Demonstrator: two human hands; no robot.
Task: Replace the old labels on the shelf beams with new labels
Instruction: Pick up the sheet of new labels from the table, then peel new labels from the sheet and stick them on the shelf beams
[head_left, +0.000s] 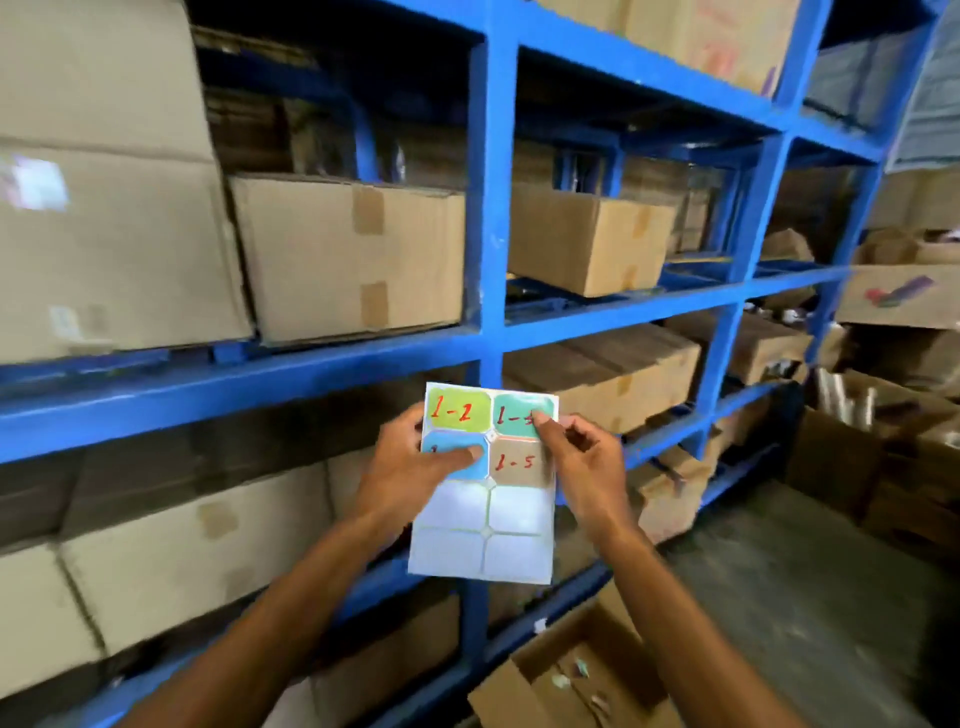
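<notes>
I hold a white label sheet (485, 535) in front of a blue shelf rack. Its top half carries coloured labels with red writing: a green one marked 1-2 (458, 411), a teal one (511, 413), a blue one (457, 457) and a tan one marked 1-5 (517, 462). The lower spaces are bare white. My left hand (410, 467) grips the sheet's left edge, thumb pressed on the blue label. My right hand (582, 462) pinches the teal label's right side with thumb and forefinger. The blue shelf beam (208, 389) runs behind, with no label visible on it.
Cardboard boxes (348, 254) fill the shelves on every level. A blue upright post (491, 208) stands behind the sheet. An open carton with paper scraps (571, 680) sits on the floor below. More open boxes (883, 415) stand at the right, beside grey concrete floor (805, 597).
</notes>
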